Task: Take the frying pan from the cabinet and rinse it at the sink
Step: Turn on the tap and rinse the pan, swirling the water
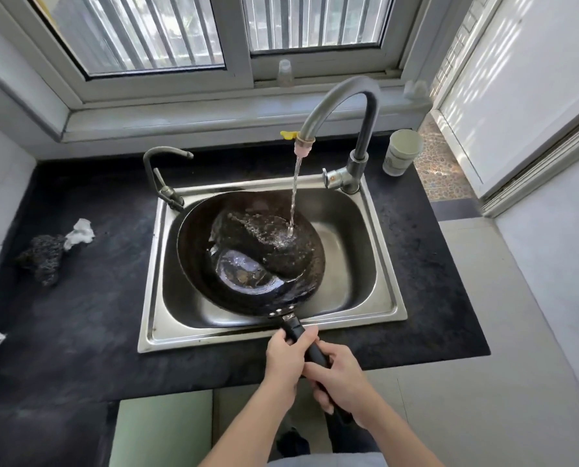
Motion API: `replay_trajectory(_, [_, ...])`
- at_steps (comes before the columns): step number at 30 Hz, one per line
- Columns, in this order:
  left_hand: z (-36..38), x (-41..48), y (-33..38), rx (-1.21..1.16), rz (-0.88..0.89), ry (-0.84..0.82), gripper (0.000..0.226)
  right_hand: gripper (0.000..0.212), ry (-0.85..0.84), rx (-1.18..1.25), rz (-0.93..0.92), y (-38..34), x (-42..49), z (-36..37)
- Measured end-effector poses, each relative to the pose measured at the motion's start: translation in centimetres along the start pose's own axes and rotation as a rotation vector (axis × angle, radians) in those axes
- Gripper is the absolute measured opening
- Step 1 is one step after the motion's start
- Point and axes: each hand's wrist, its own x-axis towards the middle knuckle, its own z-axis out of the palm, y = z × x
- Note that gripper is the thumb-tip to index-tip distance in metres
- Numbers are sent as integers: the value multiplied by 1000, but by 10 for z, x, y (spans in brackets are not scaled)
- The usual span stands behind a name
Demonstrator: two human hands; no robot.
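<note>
A black frying pan (194,251) sits tilted inside the steel sink (387,294), its handle pointing toward me over the front rim. Water runs from the tall curved faucet (345,96) and splashes on the pan's right inner side, pooling at the bottom. My left hand (286,360) grips the handle close to the pan. My right hand (340,382) grips the handle further back, near its end.
A smaller second tap (162,166) stands at the sink's back left corner. A paper cup (401,151) sits on the black counter (79,315) at the back right. A dark scrubber (42,257) and crumpled white paper (79,232) lie at left.
</note>
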Motion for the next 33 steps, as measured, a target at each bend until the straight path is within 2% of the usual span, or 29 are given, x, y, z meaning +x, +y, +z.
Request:
replay_trajectory(5, [-8,-13,-1,-183,-75,-181,20,19,7,49,65,1,-9,0])
replay_trajectory(9, [-15,-15,1,-306,-122,-277,25,22,-18,101,98,-1,-10,-5])
replay_trajectory(12, [-16,-14,4,-416,-187,-314,34,13,-56,149,125,-3,-8,-10])
replay_trajectory(18, [-18,-8,7,-359,-180,-356,31,10,-86,182,153,-6,-7,-14])
replay_trajectory(21, [-16,-9,5,-379,-181,-327,27,24,-92,49,151,-12,-7,-18])
replay_trajectory(27, [-13,-10,0,-455,-125,-289,38,28,-78,-343,133,-22,-9,-22])
replay_trajectory(30, [-11,-14,-5,-474,-83,-237,26,37,27,-488,122,-20,-11,-21])
replay_trajectory(33, [-7,-16,-7,-458,-12,-159,21,42,171,-531,77,-15,-13,-18])
